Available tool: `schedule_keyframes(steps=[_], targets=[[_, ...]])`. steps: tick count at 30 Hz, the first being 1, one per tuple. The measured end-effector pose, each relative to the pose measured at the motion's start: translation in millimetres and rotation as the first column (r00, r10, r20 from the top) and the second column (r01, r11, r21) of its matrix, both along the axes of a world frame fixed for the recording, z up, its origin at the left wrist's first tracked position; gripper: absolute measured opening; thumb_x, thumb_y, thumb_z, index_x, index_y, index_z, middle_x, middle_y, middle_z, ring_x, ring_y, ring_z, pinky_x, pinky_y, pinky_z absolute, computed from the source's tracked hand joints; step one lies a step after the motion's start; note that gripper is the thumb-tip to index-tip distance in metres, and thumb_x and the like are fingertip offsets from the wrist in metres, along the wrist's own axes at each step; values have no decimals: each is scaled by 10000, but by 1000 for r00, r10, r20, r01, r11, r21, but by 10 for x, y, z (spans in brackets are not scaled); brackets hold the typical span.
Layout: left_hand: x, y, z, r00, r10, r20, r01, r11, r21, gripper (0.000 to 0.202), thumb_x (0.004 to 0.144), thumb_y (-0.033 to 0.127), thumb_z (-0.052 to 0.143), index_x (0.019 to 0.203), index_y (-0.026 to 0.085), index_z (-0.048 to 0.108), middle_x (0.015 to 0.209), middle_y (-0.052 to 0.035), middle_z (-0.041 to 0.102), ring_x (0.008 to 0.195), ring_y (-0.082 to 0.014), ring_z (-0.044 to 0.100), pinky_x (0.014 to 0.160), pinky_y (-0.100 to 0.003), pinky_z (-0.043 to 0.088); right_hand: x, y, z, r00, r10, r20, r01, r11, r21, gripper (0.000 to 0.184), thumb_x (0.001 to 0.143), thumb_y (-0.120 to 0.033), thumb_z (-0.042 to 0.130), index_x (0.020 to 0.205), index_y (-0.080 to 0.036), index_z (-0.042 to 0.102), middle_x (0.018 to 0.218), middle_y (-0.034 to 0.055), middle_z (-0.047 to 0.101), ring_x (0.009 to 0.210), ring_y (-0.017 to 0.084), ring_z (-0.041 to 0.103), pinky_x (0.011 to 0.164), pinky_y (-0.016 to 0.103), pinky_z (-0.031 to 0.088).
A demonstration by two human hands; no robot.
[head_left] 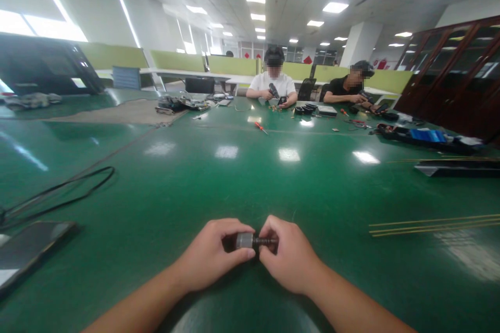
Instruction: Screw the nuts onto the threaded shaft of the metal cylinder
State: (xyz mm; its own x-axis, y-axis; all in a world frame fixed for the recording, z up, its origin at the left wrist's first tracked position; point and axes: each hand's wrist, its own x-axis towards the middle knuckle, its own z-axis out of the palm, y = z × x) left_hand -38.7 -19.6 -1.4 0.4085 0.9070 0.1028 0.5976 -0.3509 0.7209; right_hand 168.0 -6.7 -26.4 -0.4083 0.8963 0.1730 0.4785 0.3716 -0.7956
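Note:
Low over the green table (250, 187), both hands meet at one small part, a short grey cylinder (245, 240) with a dark, ridged shaft (265, 241) at its right end. My left hand (219, 250) curls round the cylinder, thumb below and fingers above. Its shaft end sits between the thumb and fingers of my right hand (287, 252), which are closed on it. The part lies roughly level, pointing left to right. My fingers hide portions of it, and its exact kind cannot be made out.
Thin yellowish rods (433, 226) and a dark metal channel (457, 168) lie right. At left are a black cable (89, 182) and a flat dark device (35, 244). A red screwdriver (261, 128) lies farther off. Two people (272, 86) work across the table.

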Motion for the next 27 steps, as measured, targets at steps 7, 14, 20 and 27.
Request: schedule_keyframes(steps=[7, 14, 20, 27], targets=[[5, -8, 16, 1000, -11, -8, 11, 1000, 1, 287, 871, 482, 706, 995, 230, 764, 835, -6, 697, 773, -176, 631, 714, -268, 424, 10, 5, 28, 1000, 1, 15, -1, 1000, 3, 120, 719, -118, 603, 765, -214, 547, 664, -41, 597, 595, 126, 534, 563, 230, 337], [-15, -2, -5, 1000, -8, -14, 7, 1000, -15, 266, 856, 454, 731, 1007, 237, 760, 860, -1, 699, 797, -174, 636, 736, -269, 426, 2, 1, 19, 1000, 4, 29, -4, 1000, 26, 132, 712, -112, 609, 772, -213, 549, 680, -37, 603, 609, 130, 539, 568, 232, 331], [0, 11, 4, 1000, -14, -24, 14, 1000, -24, 266, 861, 458, 725, 1012, 240, 758, 859, 1, 692, 808, -177, 635, 745, -272, 423, -1, 7, 16, 999, 9, 39, -10, 999, 32, 115, 723, -125, 612, 773, -213, 557, 686, -35, 613, 622, 132, 551, 577, 234, 332], [-13, 0, -20, 1000, -18, -26, 17, 1000, -20, 263, 868, 453, 721, 1025, 244, 751, 871, -1, 692, 815, -180, 633, 746, -274, 422, 3, -5, 33, 999, 10, 43, -11, 1000, 29, 122, 723, -116, 613, 773, -211, 558, 694, -28, 619, 631, 136, 556, 590, 233, 348]])
